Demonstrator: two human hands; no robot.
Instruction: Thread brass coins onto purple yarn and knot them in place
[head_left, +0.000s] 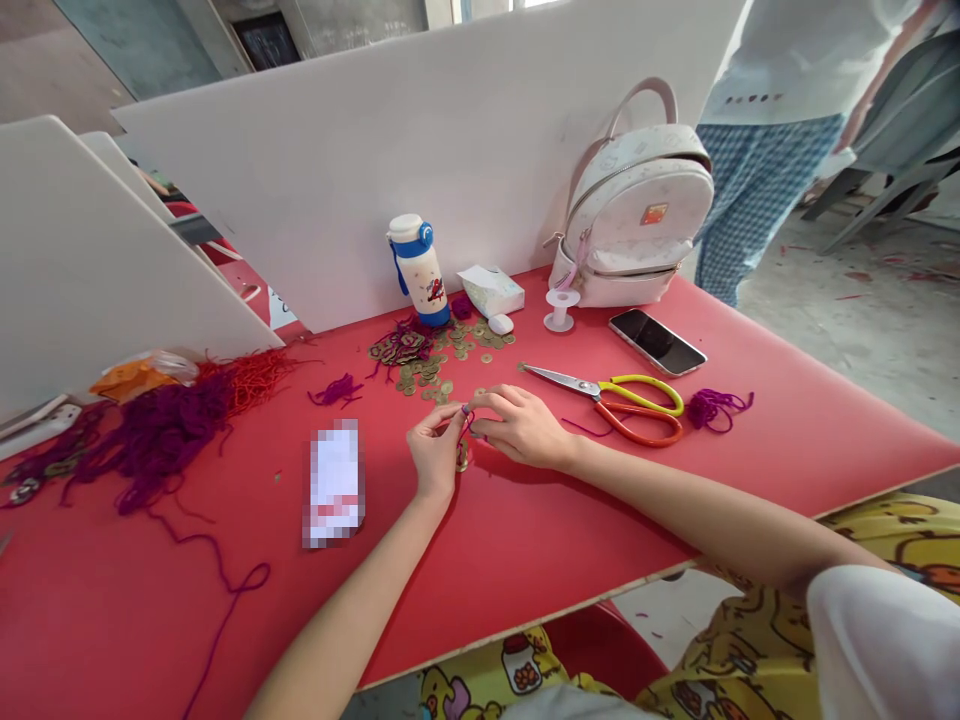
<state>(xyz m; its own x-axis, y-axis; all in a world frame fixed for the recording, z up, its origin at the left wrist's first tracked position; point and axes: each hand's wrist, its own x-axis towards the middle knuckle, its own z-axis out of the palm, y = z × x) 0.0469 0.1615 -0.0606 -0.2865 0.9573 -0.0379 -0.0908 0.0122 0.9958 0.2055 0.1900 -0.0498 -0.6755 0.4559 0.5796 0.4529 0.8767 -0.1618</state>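
My left hand (435,452) and my right hand (523,428) meet over the red table, fingertips pinched together on a thin purple cord (470,420). Brass-coloured coins (462,457) hang from the cord just below my fingers, partly hidden by my left hand. Beyond my hands lies a scatter of similar coins with holes (421,372), some tangled with purple yarn (401,345). To the right of my right hand rest scissors (600,388) with one yellow and one orange handle, their blades apart.
Purple yarn (161,430) and red threads (251,378) lie left, near a pixelated phone-like object (334,485). At the back stand a bottle (421,270), tissue pack (495,290), white spool (561,310) and backpack (637,220). A phone (658,341) lies right; a person (772,150) stands beyond.
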